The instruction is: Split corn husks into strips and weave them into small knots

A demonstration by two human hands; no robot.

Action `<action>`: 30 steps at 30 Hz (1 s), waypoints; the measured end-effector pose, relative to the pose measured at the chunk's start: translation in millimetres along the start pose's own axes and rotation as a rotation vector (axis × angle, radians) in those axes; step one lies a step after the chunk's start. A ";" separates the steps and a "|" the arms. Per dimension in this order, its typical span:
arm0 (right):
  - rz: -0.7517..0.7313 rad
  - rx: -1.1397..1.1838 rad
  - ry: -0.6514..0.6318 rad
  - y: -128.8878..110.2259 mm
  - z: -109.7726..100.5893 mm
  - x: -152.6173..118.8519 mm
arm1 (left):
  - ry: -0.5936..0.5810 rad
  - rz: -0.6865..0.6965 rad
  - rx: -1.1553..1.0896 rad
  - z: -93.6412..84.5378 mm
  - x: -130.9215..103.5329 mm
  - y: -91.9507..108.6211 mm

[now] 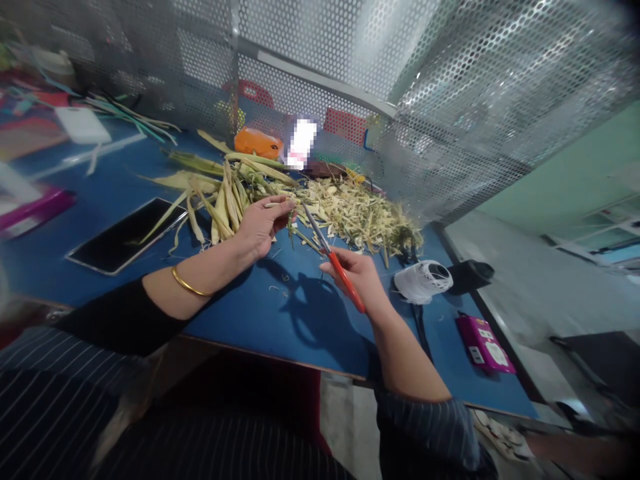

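Pinched in the fingers of my left hand (260,227) is a small piece of pale dried plant, its far end near the scissor tips. My right hand (360,277) grips scissors with red handles (345,280), the blades pointing up and left toward my left fingers. Whether the blades touch the piece I cannot tell. Just behind my left hand lies a bundle of long yellow-green dried leaves (225,200), like corn husks. Beyond the scissors spreads a heap of short cut plant bits (350,207) on the blue table (240,313).
A dark-screened tablet (125,237) lies at left, partly under leaves. To the right are a white spool (423,281), a black spool (470,275) and a purple packet (485,343). An orange bag (257,143) sits behind the leaves, before a perforated metal screen (310,80).
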State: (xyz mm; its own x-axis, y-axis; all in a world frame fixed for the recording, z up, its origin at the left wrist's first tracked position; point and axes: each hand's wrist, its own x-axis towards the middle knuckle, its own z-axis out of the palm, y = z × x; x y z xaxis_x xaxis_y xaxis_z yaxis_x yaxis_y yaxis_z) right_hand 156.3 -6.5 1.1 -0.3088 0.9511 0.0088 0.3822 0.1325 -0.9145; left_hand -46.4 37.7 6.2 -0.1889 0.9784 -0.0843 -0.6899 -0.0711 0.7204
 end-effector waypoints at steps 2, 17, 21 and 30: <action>-0.003 0.006 -0.002 2.3 0.4 0.3 | -0.001 -0.021 -0.017 -0.5 0.9 -0.1; -0.104 0.019 0.071 -3.3 -0.5 1.4 | -0.156 -0.175 0.284 -7.4 0.4 -0.3; -0.163 -0.141 0.106 3.9 -6.4 2.3 | -0.187 -0.131 0.394 -9.8 1.1 -1.9; -0.214 -0.600 0.142 4.4 -12.9 -0.9 | -0.221 0.131 0.760 -10.9 3.4 1.2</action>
State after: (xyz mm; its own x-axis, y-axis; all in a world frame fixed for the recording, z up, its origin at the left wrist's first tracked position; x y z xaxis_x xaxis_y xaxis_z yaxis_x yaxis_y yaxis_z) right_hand 169.5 -3.1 2.3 -0.3297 0.9084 0.2570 0.7574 0.4170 -0.5025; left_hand -55.5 38.8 -0.7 -0.0377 0.9927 0.1148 0.0082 -0.1146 0.9934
